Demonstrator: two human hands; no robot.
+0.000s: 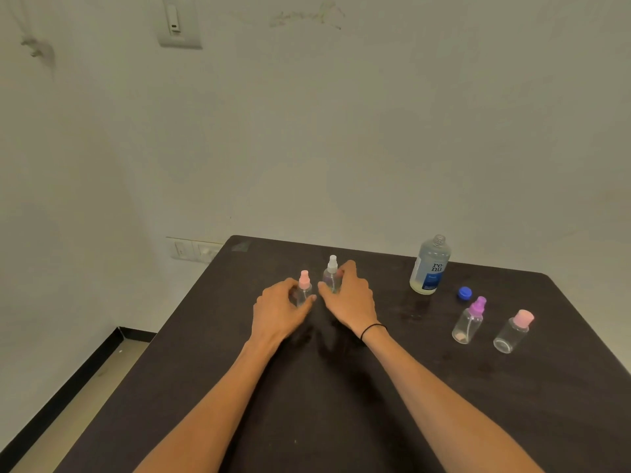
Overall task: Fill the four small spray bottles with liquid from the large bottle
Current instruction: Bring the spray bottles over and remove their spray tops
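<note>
While both bottles stand upright on the dark tabletop (341, 404) | left hand (278, 310) fingers curled round pink-capped spray bottle (303, 288) | right hand (348, 295) fingers curled round white-capped spray bottle (332, 274) | large bottle (429, 266) uncapped, far right | blue cap (464, 293) beside it | purple-capped spray bottle (469, 320) and pink-lidded bottle (513, 331) apart at right.

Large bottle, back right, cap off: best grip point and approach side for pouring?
Grip the large bottle around its labelled mid-body, below the tapering shoulder, coming from the near left side. It stands upright with its threaded neck open, so a top grasp would block the spout. The blue cap and purple-topped bottle crowd its near right. Both hands are occupied now, so one must let go first.
</note>
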